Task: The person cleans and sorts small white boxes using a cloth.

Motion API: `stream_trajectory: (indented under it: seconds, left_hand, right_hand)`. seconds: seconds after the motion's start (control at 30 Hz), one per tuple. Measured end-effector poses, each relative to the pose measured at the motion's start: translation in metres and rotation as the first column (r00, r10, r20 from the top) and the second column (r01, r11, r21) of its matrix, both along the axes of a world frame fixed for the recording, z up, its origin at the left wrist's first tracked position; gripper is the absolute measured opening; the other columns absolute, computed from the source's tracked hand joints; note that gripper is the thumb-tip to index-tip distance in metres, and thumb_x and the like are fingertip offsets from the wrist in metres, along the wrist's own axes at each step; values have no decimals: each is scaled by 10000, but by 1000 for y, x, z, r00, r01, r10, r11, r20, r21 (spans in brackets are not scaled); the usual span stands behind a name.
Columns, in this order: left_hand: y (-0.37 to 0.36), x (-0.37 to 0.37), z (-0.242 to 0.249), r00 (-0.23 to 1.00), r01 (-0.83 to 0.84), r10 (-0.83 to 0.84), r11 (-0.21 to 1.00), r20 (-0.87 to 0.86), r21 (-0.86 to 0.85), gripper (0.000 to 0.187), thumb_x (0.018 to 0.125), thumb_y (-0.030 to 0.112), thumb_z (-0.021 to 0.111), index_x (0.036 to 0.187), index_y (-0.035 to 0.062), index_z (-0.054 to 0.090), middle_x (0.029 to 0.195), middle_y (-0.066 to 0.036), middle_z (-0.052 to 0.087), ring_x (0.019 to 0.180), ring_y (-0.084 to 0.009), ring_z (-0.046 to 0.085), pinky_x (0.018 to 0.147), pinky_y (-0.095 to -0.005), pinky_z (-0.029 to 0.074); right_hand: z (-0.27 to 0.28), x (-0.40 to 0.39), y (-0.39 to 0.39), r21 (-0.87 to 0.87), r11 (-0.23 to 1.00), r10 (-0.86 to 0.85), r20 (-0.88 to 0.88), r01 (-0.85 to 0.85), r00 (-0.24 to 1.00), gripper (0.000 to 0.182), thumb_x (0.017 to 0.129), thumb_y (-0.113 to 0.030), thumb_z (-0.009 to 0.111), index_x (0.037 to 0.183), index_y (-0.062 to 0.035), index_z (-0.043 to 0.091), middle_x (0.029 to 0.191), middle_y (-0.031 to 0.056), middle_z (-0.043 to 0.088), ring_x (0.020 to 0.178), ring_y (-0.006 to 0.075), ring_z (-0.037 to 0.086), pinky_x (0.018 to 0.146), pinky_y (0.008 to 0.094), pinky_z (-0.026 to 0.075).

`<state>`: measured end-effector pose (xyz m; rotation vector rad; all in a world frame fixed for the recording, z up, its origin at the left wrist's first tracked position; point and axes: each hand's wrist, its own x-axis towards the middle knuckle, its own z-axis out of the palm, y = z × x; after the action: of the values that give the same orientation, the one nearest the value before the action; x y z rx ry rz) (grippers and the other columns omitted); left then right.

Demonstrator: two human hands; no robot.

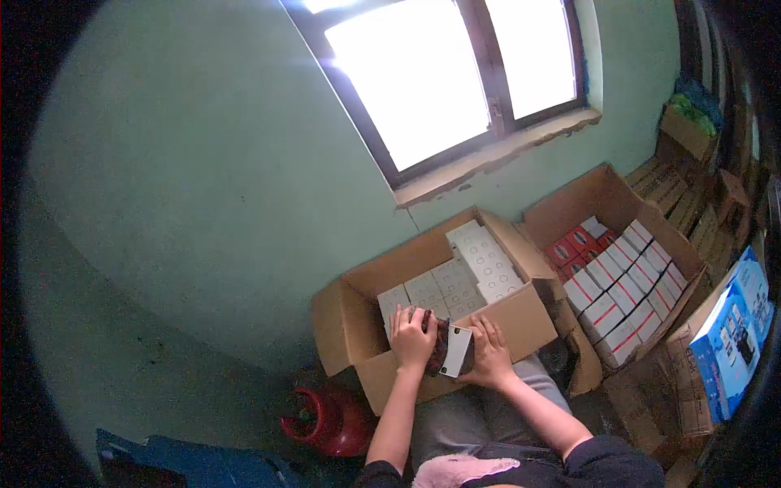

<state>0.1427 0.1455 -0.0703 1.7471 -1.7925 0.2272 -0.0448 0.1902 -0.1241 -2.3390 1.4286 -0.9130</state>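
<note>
Between my two hands is a dark brown item with a white panel (456, 352) that has small dark spots near its corners; its exact kind I cannot make out. My left hand (412, 342) wraps its fingers over the dark side of it. From the other side my right hand (490, 355) grips it, fingers pointing up beside the white panel. Both hands are at the near flap of an open cardboard box (514, 325). Inside that box stand several small white boxes (486, 259) with round marks on them, partly hidden behind my left hand.
To the right stands a second open cardboard box (579, 199) with white boxes (626, 285) and red boxes (579, 241). A blue printed box (736, 333) is farther right. At lower left are a red gas cylinder (332, 419) and a blue object (195, 464). A window (407, 81) is above.
</note>
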Motion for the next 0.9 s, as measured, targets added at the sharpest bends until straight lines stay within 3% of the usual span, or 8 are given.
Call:
stream_trajectory:
  seconds: [0.17, 0.27, 0.37, 0.47, 0.67, 0.9]
  left_hand:
    - [8, -1, 10, 939, -72, 110, 990, -326, 125, 320, 894, 338, 590, 985, 42, 671, 1067, -197, 658, 1025, -385, 617, 853, -437, 498]
    - [8, 7, 0, 902, -119, 154, 987, -403, 111, 375, 912, 353, 576, 1060, 20, 663, 1021, -223, 670, 950, -384, 645, 823, -429, 502]
    - [18, 12, 3, 853, -127, 220, 967, -473, 221, 368, 939, 368, 527, 1009, 32, 659, 996, -239, 661, 922, -404, 636, 771, -461, 513]
    - [32, 13, 5, 865, -134, 218, 968, -452, 211, 420, 923, 360, 556, 1047, -30, 650, 966, -244, 673, 915, -399, 647, 801, -429, 501]
    - [56, 10, 6, 921, -237, 284, 952, -266, 195, 375, 937, 334, 533, 955, -24, 643, 932, -231, 657, 879, -405, 628, 778, -466, 494]
    - [76, 17, -10, 945, -206, 224, 973, -237, 101, 390, 963, 315, 491, 1038, -49, 611, 1024, -258, 625, 933, -426, 603, 810, -479, 481]
  right_hand:
    - [4, 0, 1, 10, 1000, -6, -1, 6, 1000, 1207, 454, -537, 870, 1371, -33, 268, 1489, 171, 296, 1412, 339, 221, 1174, 473, 145]
    - [5, 1, 1, 8, 1000, -12, 3, 12, 1000, 1215, 448, -532, 876, 1371, -36, 261, 1488, 166, 294, 1413, 338, 220, 1175, 472, 143]
    - [5, 1, 1, 1, 1000, -14, 17, 14, 1000, 1217, 447, -534, 878, 1369, -37, 260, 1489, 165, 290, 1415, 336, 216, 1175, 470, 140]
    - [6, 2, 2, 6, 1000, -15, 11, 15, 1000, 1218, 447, -550, 874, 1366, -36, 263, 1488, 167, 289, 1415, 335, 213, 1175, 471, 138]
    - [0, 1, 0, -18, 1000, -11, -26, 11, 1000, 1237, 433, -588, 863, 1366, -36, 265, 1487, 166, 290, 1413, 335, 215, 1177, 468, 131]
    - [-1, 1, 0, -12, 1000, -24, -59, 23, 998, 1257, 417, -620, 853, 1366, -32, 275, 1489, 170, 288, 1415, 336, 213, 1178, 465, 137]
